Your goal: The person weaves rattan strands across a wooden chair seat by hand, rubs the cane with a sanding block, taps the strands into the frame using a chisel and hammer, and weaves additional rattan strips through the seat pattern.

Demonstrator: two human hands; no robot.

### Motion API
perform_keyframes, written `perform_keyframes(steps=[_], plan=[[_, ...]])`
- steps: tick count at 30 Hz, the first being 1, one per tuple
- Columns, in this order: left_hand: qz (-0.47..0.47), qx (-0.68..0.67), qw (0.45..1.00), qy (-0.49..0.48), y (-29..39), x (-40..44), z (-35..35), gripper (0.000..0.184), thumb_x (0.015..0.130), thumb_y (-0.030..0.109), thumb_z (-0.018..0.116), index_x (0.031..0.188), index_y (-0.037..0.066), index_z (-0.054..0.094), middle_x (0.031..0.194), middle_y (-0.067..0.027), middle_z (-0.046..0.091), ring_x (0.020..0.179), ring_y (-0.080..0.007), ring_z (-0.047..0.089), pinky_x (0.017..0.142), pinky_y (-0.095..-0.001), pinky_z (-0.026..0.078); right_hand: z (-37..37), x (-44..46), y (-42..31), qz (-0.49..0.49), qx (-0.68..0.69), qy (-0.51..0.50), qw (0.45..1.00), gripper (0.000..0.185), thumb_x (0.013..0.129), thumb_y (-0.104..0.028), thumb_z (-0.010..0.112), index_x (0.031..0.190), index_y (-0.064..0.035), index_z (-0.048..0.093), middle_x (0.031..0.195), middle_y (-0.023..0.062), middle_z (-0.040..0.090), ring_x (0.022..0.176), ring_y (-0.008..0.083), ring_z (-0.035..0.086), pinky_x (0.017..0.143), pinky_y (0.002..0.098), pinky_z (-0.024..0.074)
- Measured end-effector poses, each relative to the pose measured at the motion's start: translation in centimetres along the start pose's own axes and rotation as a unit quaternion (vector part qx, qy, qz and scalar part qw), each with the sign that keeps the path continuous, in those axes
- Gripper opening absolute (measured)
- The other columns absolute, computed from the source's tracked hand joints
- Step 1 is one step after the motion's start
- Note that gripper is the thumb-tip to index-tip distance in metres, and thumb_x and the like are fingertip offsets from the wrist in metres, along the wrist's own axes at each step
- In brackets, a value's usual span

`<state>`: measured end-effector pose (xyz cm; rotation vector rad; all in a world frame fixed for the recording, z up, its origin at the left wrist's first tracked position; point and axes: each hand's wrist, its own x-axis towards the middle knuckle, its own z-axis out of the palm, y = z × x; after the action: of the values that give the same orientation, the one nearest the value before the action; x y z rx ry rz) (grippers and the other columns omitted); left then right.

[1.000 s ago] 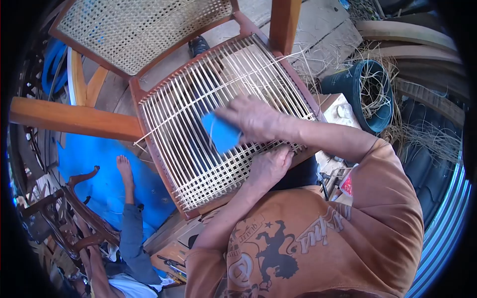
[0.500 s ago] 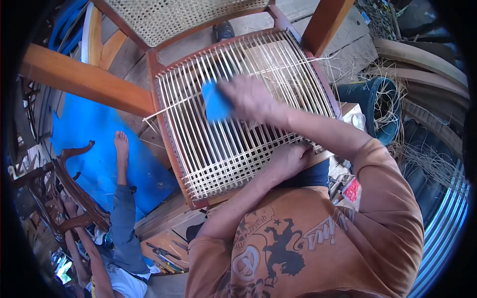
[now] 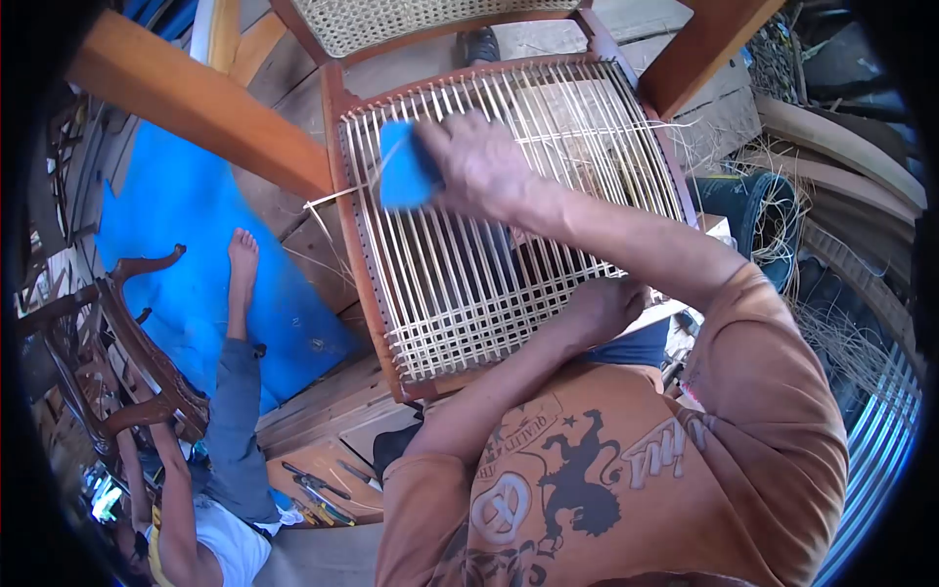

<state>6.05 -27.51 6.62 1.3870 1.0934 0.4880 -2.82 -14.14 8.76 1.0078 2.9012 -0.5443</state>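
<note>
Chair seat (image 3: 468, 338), partly woven, before brown shirt (image 3: 587, 421); blue pad (image 3: 402, 168) over its left side, clamped in fingers of right hand (image 3: 484, 168); left hand (image 3: 604, 307) at near edge, fingers' state unclear.

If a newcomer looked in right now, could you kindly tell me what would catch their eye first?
Probably the bright blue object in the right hand, over the partly woven chair seat in the middle. Next, perhaps, the large blue sheet on the floor at the left, with another person's bare foot showing against it.
</note>
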Motion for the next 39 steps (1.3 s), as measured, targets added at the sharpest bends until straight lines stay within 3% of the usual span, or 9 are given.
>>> perform_keyframes(steps=[4, 9, 18, 20, 22, 25, 28, 29, 39], plan=[[0.182, -0.046, 0.964, 0.189, -1.0, 0.0, 1.5, 0.023, 0.091, 0.017, 0.051, 0.105, 0.002, 0.059, 0.099, -0.0174, 0.064, 0.091, -0.032, 0.062, 0.078, -0.04, 0.049, 2.2, -3.9, -4.2, -0.229, 0.031, -0.052, 0.972, 0.078, 0.067, -0.048, 0.078, 0.122, -0.0032, 0.046, 0.094, 0.013, 0.054, 0.085, 0.0247, 0.056, 0.07, 0.0399, 0.0477], [0.104, -0.079, 0.988, 0.084, -0.9, 0.4, 0.7, 0.02, 0.083, 0.006, 0.053, 0.1, -0.003, 0.06, 0.087, -0.0221, 0.064, 0.079, -0.0409, 0.061, 0.072, -0.0449, 0.049, 4.2, 1.5, -2.6, -0.099, 0.008, 0.076, 0.992, 0.077, 0.066, -0.048, 0.077, 0.12, -0.0031, 0.046, 0.094, 0.0123, 0.054, 0.086, 0.025, 0.055, 0.071, 0.0395, 0.0469], [-0.017, -0.246, 0.967, -0.062, -1.0, -1.2, 0.4, 0.037, 0.101, 0.021, 0.042, 0.131, -0.001, 0.044, 0.14, -0.0146, 0.041, 0.129, -0.0199, 0.038, 0.107, -0.035, 0.03, 4.8, -2.4, -5.9, -0.156, 0.12, 0.038, 0.98, 0.072, 0.073, -0.039, 0.07, 0.128, -0.0013, 0.045, 0.106, 0.0143, 0.055, 0.095, 0.03, 0.055, 0.081, 0.0427, 0.0441], [-0.012, -0.168, 0.983, 0.071, 0.8, -0.8, 1.8, 0.024, 0.097, 0.01, 0.048, 0.118, 0.0, 0.056, 0.115, -0.0114, 0.061, 0.11, -0.0144, 0.055, 0.089, -0.0273, 0.044, 3.5, -0.4, -3.1, -0.073, 0.119, 0.073, 0.988, 0.068, 0.072, -0.04, 0.072, 0.124, -0.0033, 0.048, 0.105, 0.0158, 0.056, 0.099, 0.0316, 0.057, 0.083, 0.0434, 0.0455], [0.061, -0.061, 0.995, 0.043, 0.4, 0.0, -0.2, 0.022, 0.094, 0.012, 0.052, 0.111, 0.001, 0.06, 0.105, -0.0133, 0.066, 0.099, -0.0179, 0.062, 0.083, -0.0299, 0.048, -0.3, 0.3, 0.7, 0.0, 0.132, 0.044, 0.99, 0.068, 0.071, -0.041, 0.073, 0.123, -0.0044, 0.049, 0.106, 0.0163, 0.057, 0.101, 0.0326, 0.057, 0.084, 0.0439, 0.0458], [-0.047, 0.01, 0.999, -0.01, 2.4, -0.3, -1.1, 0.02, 0.09, 0.018, 0.056, 0.102, 0.002, 0.061, 0.084, -0.0131, 0.067, 0.08, -0.0241, 0.066, 0.074, -0.0345, 0.051, -4.1, -3.1, 8.8, 0.052, 0.111, 0.07, 0.99, 0.074, 0.067, -0.045, 0.077, 0.122, -0.0048, 0.049, 0.111, 0.0182, 0.057, 0.104, 0.0343, 0.056, 0.088, 0.0453, 0.0462], [-0.002, -0.035, 0.999, 0.031, 0.9, -0.1, 0.0, 0.017, 0.089, 0.023, 0.057, 0.095, 0.008, 0.062, 0.078, -0.0148, 0.066, 0.073, -0.0331, 0.066, 0.067, -0.0414, 0.052, -4.9, -8.6, 15.0, 0.159, 0.035, 0.091, 0.982, 0.074, 0.068, -0.051, 0.075, 0.119, -0.0033, 0.049, 0.106, 0.0199, 0.058, 0.103, 0.0377, 0.056, 0.087, 0.0465, 0.0474], [-0.034, -0.035, 0.999, 0.002, 1.1, -0.2, -0.2, 0.02, 0.092, 0.021, 0.055, 0.099, 0.004, 0.061, 0.077, -0.0103, 0.067, 0.072, -0.0202, 0.067, 0.069, -0.0319, 0.052, -4.3, -10.1, 16.6, 0.18, 0.016, 0.092, 0.979, 0.075, 0.068, -0.051, 0.075, 0.12, -0.0033, 0.049, 0.107, 0.02, 0.058, 0.104, 0.0377, 0.056, 0.087, 0.0469, 0.0475], [-0.075, -0.036, 0.997, 0.003, 2.1, 0.0, -0.2, 0.017, 0.091, 0.02, 0.056, 0.099, 0.006, 0.062, 0.076, -0.012, 0.066, 0.07, -0.0263, 0.067, 0.065, -0.0348, 0.052, -2.5, -6.2, 22.6, 0.253, 0.106, 0.099, 0.956, 0.078, 0.072, -0.049, 0.074, 0.129, -0.0055, 0.045, 0.118, 0.0254, 0.054, 0.11, 0.0401, 0.054, 0.093, 0.0447, 0.0465]])
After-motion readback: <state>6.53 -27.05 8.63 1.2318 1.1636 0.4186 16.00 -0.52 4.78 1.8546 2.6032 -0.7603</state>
